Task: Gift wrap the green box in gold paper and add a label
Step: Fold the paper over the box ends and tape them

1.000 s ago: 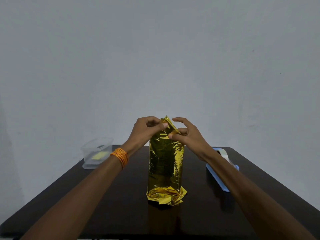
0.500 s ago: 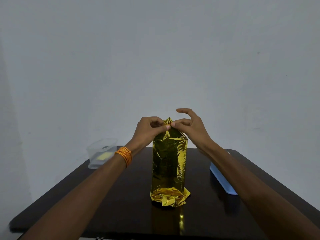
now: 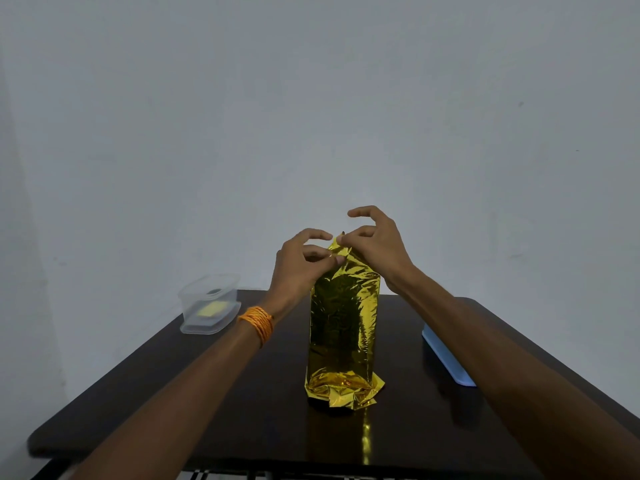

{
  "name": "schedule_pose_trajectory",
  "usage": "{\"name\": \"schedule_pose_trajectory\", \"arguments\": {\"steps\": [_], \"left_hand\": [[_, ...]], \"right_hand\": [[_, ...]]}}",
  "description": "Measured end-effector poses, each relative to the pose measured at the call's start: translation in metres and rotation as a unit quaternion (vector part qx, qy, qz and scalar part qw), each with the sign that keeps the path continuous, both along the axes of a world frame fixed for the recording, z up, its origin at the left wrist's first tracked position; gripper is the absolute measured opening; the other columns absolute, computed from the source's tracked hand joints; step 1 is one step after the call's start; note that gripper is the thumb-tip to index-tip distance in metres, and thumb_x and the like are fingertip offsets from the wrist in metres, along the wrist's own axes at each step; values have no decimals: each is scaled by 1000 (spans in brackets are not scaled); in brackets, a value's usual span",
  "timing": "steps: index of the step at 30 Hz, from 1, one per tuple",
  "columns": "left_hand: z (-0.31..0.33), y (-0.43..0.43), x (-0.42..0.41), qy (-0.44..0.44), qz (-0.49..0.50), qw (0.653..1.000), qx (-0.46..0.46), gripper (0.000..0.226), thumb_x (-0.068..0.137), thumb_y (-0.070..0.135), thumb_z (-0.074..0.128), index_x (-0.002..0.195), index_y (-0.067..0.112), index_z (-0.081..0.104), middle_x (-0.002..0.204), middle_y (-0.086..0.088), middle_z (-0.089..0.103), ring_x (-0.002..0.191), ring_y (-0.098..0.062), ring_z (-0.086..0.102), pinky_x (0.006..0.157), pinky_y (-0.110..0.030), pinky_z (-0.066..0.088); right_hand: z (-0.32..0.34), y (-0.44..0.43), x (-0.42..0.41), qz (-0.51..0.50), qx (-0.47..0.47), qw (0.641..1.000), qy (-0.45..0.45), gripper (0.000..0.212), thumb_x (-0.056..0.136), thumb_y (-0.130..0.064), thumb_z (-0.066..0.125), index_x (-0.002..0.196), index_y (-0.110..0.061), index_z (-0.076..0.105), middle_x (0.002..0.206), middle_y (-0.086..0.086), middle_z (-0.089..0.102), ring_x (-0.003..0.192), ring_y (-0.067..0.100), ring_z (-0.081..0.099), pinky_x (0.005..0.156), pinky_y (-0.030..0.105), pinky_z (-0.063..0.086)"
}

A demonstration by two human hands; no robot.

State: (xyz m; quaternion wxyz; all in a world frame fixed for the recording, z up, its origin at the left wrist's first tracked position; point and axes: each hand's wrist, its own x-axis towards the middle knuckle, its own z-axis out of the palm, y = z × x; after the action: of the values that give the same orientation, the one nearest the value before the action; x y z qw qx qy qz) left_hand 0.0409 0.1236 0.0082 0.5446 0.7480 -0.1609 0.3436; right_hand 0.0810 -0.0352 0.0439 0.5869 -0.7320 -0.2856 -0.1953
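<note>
step: I judge I am closing the top end of the gold paper (image 3: 343,327); the bottom end looks already folded.
next: I think the flap must be pressed flat and fixed; no label is on yet.
left hand (image 3: 298,268): left of centre, fingers curled, pinching the top flap.
box: upright at centre on the surface (image 3: 207,393), fully covered in the paper.
right hand (image 3: 377,247): pinching the paper tip, index finger lifted.

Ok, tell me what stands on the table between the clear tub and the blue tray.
The gold-wrapped box stands upright there, seen in the head view.
</note>
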Motion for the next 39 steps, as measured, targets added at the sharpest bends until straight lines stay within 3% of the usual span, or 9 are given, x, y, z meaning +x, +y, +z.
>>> {"name": "schedule_pose_trajectory", "arguments": {"steps": [3,10,14,20,26,31,34,39], "left_hand": [[-7,0,-1,-43,28,999,4,40,82,19,79,118,20,60,84,3,76,85,-9,72,72,-24,60],[-9,-6,-1,-82,83,993,26,21,83,19,78,103,15,73,86,3,73,83,-3,70,72,-13,55],[-10,-7,1,-62,73,995,-2,20,82,17,78,102,13,75,87,0,74,83,-5,71,71,-16,57],[-10,-5,2,-50,49,997,-17,21,83,17,77,103,12,74,88,-1,75,85,-6,71,74,-15,56],[-10,-5,4,-38,32,998,-27,18,84,19,77,100,12,74,86,1,74,85,-6,71,73,-17,56],[-14,5,8,-6,43,999,9,26,95,37,61,109,19,72,103,6,72,103,-6,65,86,-21,52],[-18,15,9,46,17,999,20,27,101,35,50,115,21,68,107,7,70,103,-5,63,82,-18,47],[-22,26,8,64,-8,998,30,21,101,34,52,119,35,62,94,11,73,97,3,63,85,-22,46]], "right_hand": [[1,2,-1,-4,2,1000,5,48,79,-18,79,121,-23,57,81,6,74,84,20,72,86,46,59],[2,5,-5,-5,4,1000,0,45,82,-15,75,123,-22,56,79,6,73,88,20,71,75,29,55],[1,3,-4,-1,-5,1000,-5,46,84,-20,74,125,-24,54,83,2,74,88,19,71,83,38,56],[1,-8,-5,79,-24,997,7,59,84,-14,77,135,-21,48,96,2,77,100,14,70,100,37,50],[2,-11,0,77,-38,996,-8,60,83,-12,78,135,-23,49,88,10,76,90,24,73,94,44,55],[4,-6,7,64,-34,997,-6,60,82,-15,79,133,-25,51,85,6,77,90,16,73,97,39,50],[6,-2,14,54,-36,998,7,61,81,-13,80,133,-23,50,84,6,77,85,16,74,87,35,55],[10,1,29,50,-62,996,51,63,80,-11,80,133,-24,48,85,5,77,82,16,74,70,23,52]]}}
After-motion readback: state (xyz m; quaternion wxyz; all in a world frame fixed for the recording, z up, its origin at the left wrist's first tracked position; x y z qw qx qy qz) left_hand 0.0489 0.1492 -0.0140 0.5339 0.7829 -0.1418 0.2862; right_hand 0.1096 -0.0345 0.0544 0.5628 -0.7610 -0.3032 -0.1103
